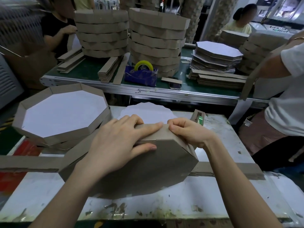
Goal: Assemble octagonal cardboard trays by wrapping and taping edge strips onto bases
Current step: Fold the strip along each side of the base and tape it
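Pressing the edge strip (164, 134) onto the octagonal base (156, 165), left hand (118, 140) lies flat, fingers straight. Right hand (189, 132) pinches it, fingers curled.

Stained white table (230, 145); upturned tray (148, 170), stacked trays (65, 136), cardboard strips (24, 162)

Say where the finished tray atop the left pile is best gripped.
Likely its raised rim, from above at the near-right wall. The finished tray lies open side up, so a thumb can go inside the upright strip and fingers outside it. Its flat white base offers no hold.
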Demonstrator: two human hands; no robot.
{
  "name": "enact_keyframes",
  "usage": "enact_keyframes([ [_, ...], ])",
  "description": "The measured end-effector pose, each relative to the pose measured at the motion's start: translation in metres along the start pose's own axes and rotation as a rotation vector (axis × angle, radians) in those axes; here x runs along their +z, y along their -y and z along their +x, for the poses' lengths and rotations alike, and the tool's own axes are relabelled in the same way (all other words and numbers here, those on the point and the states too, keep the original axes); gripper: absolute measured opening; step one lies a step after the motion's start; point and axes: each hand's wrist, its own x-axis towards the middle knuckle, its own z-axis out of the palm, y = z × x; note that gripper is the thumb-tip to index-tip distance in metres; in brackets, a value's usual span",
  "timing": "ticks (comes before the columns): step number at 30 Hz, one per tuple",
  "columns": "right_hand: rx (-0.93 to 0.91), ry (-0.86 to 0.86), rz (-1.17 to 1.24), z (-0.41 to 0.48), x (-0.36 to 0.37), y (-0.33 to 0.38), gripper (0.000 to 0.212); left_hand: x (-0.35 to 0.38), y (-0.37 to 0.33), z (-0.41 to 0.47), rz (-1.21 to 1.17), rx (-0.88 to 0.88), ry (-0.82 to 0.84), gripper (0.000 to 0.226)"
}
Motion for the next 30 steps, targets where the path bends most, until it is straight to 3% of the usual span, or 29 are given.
enact_keyframes([
  [6,-0.033,0.245,0.222,0.009,-0.016,-0.01,0.017,-0.001,0.0,0.0,0.03,0.018,0.015,0.059],
  [8,-0.017,0.234,0.263,0.01,-0.026,-0.021,0.019,-0.001,0.003,0.002,0.013,0.01,0.013,0.057],
  [10,0.027,0.009,0.356,0.011,-0.035,-0.036,0.02,-0.001,0.006,0.002,-0.023,-0.011,0.017,0.059],
  [12,0.1,-0.43,0.42,0.021,-0.045,-0.055,0.019,-0.001,0.008,0.003,-0.048,-0.014,0.005,0.058],
  [14,0.283,-0.915,0.42,0.033,-0.056,-0.076,0.019,-0.001,0.006,0.004,-0.051,-0.01,-0.004,0.056],
  [15,0.407,-1.062,0.373,0.037,-0.063,-0.089,0.018,0.0,0.004,0.004,-0.043,-0.008,-0.005,0.056],
  [19,0.832,-1.13,0.033,0.039,-0.084,-0.134,0.035,0.003,0.003,0.002,-0.032,-0.016,-0.03,0.053],
  [22,0.998,-1.147,-0.136,0.04,-0.089,-0.14,0.041,0.002,0.005,0.0,-0.024,-0.028,-0.051,0.051],
  [26,0.886,-0.996,0.018,0.036,-0.098,-0.158,0.052,0.001,0.003,0.002,-0.025,-0.034,-0.043,0.051],
  [30,0.84,-1.14,0.161,0.038,-0.101,-0.161,0.041,0.0,0.003,0.004,-0.04,-0.038,-0.04,0.05],
])
